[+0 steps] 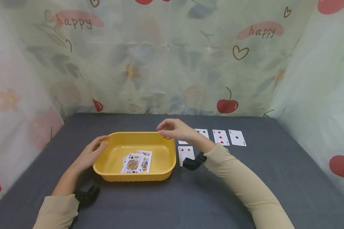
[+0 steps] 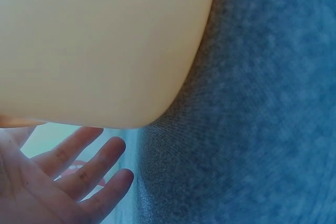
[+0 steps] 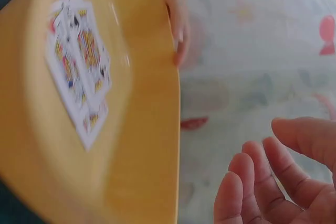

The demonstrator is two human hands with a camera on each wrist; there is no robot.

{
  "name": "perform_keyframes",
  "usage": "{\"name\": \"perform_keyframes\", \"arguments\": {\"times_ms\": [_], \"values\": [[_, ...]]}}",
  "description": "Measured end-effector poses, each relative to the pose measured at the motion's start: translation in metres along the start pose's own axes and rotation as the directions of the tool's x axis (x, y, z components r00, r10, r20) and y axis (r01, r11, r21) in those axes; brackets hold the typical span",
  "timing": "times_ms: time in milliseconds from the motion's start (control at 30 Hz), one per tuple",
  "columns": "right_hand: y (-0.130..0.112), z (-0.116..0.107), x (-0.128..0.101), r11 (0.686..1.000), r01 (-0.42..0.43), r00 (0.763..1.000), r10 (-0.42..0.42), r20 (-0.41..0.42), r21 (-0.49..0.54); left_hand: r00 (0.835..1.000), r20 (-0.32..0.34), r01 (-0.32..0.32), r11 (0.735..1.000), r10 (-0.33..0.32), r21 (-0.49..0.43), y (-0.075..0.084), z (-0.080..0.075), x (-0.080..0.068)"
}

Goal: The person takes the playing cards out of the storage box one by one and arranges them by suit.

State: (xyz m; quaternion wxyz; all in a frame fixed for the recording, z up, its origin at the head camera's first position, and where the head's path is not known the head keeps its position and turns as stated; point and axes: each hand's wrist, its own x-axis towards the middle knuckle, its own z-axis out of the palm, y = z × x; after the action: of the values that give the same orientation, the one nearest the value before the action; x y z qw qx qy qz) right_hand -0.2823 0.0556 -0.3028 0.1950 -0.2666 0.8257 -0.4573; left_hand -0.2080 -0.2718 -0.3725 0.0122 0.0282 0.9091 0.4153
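A yellow plastic basin [image 1: 134,177] stands on the dark cloth with several playing cards [image 1: 136,163] overlapping face up inside it, kings among them. My left hand [image 1: 90,153] rests at the basin's left rim; its fingers [image 2: 94,174] spread loosely beside the outer wall in the left wrist view. Over the basin's far right corner hovers my right hand [image 1: 176,129], fingers loosely bent and nothing between them. The right wrist view shows the thumb and fingertips [image 3: 229,195] apart, with the cards [image 3: 79,66] in the basin beyond.
Right of the basin, a four of diamonds [image 1: 186,156] lies nearest, with a spade card [image 1: 203,133] partly behind my right arm. A heart card [image 1: 221,137] and a club card [image 1: 237,138] lie farther right. A printed curtain [image 1: 166,79] encloses the table's back and sides.
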Motion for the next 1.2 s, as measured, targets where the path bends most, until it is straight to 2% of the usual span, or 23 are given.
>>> {"name": "perform_keyframes", "arguments": {"times_ms": [133,333,633,867,1200], "values": [[-0.009,0.015,0.015,1.0,0.01,0.996,-0.012,0.087,0.019,1.0,0.0,0.005,1.0,-0.005,0.006,0.0,0.0,0.0],[-0.015,0.037,0.037,0.997,0.039,0.98,-0.026,0.195,-0.063,1.0,0.013,0.015,1.0,-0.015,-0.004,-0.001,0.0,0.0],[-0.012,0.061,0.062,0.989,-0.032,0.954,0.074,0.291,-0.148,1.0,0.007,0.004,1.0,-0.003,-0.011,-0.001,0.0,0.0],[-0.009,0.071,0.069,0.971,-0.077,0.934,0.15,0.323,-0.227,1.0,0.012,0.005,1.0,-0.005,-0.006,0.0,0.0,0.0],[-0.003,0.082,0.072,0.932,-0.117,0.939,0.216,0.269,-0.343,1.0,0.009,0.018,1.0,-0.018,-0.006,0.001,0.0,0.0]]}}
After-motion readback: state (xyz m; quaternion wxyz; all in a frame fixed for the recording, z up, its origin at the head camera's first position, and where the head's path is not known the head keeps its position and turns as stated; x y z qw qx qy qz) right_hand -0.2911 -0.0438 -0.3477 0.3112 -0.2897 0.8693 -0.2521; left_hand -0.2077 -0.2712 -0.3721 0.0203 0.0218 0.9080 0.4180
